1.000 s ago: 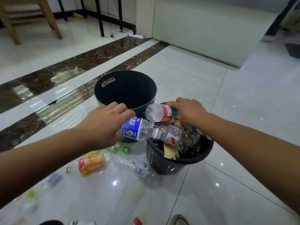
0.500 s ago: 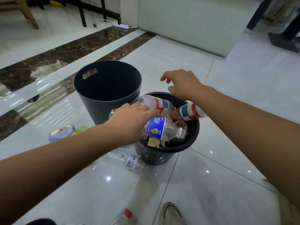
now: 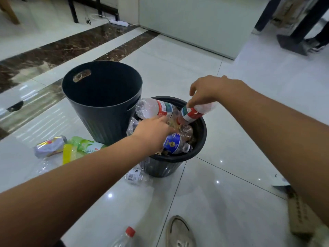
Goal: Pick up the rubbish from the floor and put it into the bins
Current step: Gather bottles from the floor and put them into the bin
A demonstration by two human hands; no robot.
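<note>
1. Rubbish [image 3: 185,130]: clear plastic bottles, crumpled, heaped above the rim of the small black bin [image 3: 202,138], just beside the tall bin [image 3: 99,122].
2. Right hand [image 3: 204,91]: spread above the bin half a second ago, now lowered; fingertips pinch the red-and-green-label bottle [image 3: 192,113] at the far rim.
3. Left hand [image 3: 153,132]: moved forward over the blue-label bottle [image 3: 175,143], fingers reaching toward the white-label bottle [image 3: 156,108]; any grip under the palm is hidden.
4. Assessment: the load is probably being settled; the small bin looks full.
5. Outstanding on the floor: crushed can [image 3: 49,146], green packet [image 3: 83,146], red-capped bottle [image 3: 124,237].
</note>
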